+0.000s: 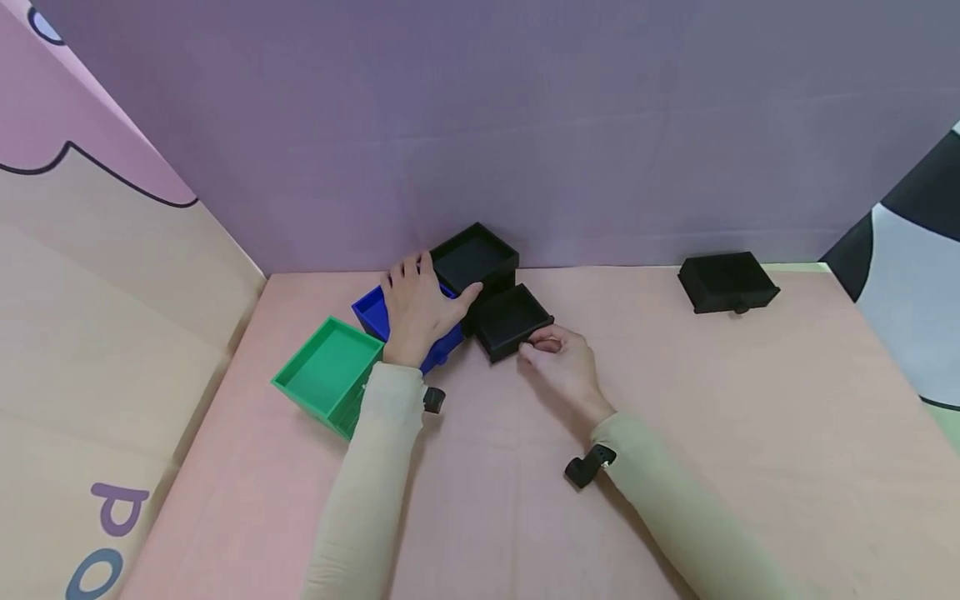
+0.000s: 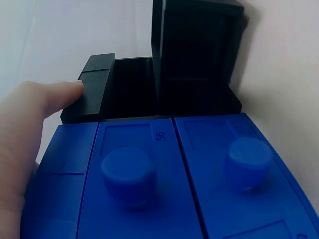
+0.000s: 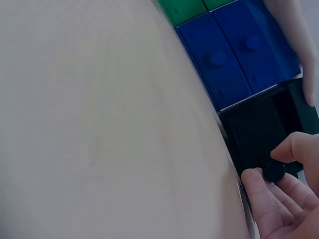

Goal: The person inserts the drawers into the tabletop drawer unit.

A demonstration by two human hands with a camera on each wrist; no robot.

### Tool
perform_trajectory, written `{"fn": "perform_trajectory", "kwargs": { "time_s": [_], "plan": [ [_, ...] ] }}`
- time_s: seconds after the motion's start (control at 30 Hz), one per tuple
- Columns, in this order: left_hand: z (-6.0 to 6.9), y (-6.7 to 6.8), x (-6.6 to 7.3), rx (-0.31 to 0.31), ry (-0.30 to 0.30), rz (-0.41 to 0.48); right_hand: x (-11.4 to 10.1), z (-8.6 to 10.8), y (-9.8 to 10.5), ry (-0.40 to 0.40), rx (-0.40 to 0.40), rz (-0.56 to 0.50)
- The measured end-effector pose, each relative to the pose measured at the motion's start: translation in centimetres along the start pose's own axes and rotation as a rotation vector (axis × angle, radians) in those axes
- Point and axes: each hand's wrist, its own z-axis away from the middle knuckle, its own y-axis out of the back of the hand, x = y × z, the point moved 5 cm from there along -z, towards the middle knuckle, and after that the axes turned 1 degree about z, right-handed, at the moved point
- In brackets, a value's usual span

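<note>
A black drawer sticks out from the front of the black box. My right hand pinches the drawer's round black knob between thumb and fingers. With its fingers stretched out, my left hand lies over the blue box, and its thumb touches the black box. Two blue drawer fronts with round knobs show in the left wrist view, flush beside the black box. Part of the blue box is hidden under the left hand.
A green box with a tray-like top stands left of the blue one. Farther right on the pink surface sits another black piece with a small knob. A purple-grey wall rises right behind the boxes.
</note>
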Motion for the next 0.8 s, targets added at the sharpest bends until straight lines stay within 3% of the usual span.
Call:
{"fn": "perform_trajectory", "kwargs": {
  "time_s": [0.27, 0.47, 0.8],
  "plan": [
    [-0.3, 0.0, -0.1, -0.007, 0.005, 0.008, -0.3, -0.9, -0.7, 0.017, -0.046, 0.040],
    [-0.4, 0.0, 0.0, -0.010, 0.004, 0.006, -0.5, -1.9, -0.7, 0.007, -0.074, -0.009],
    [-0.6, 0.0, 0.2, -0.006, 0.005, -0.008, -0.6, -2.4, -0.9, 0.009, -0.053, -0.006]
  ]
}}
